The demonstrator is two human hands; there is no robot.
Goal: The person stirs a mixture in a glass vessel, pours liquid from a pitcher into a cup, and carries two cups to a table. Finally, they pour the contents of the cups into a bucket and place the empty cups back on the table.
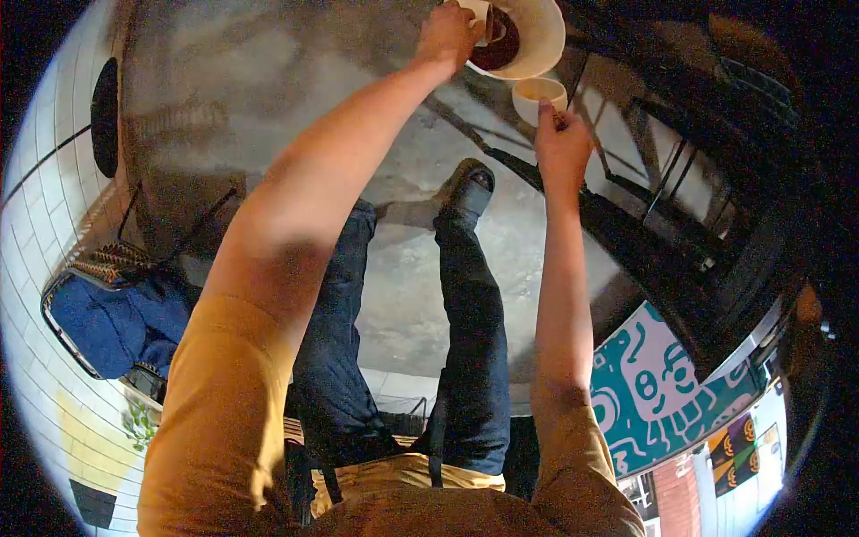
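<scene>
At the top of the head view, my left hand (447,40) closes around a small white cup (481,14), partly cut off by the frame edge. That cup overlaps a large cream bowl (546,43) with dark brown contents (501,52) at its bottom. Just below the bowl's rim, my right hand (564,148) grips a cream-coloured cup (526,107), its thumb reaching to the cup's rim. Both arms are stretched far forward.
Dark metal legs (510,166) of a stand cross the floor below the bowl. A chair at the left carries blue cloth (112,327). A teal and pink patterned panel (658,385) is at the right. My shoe (467,188) rests on the grey floor (407,295).
</scene>
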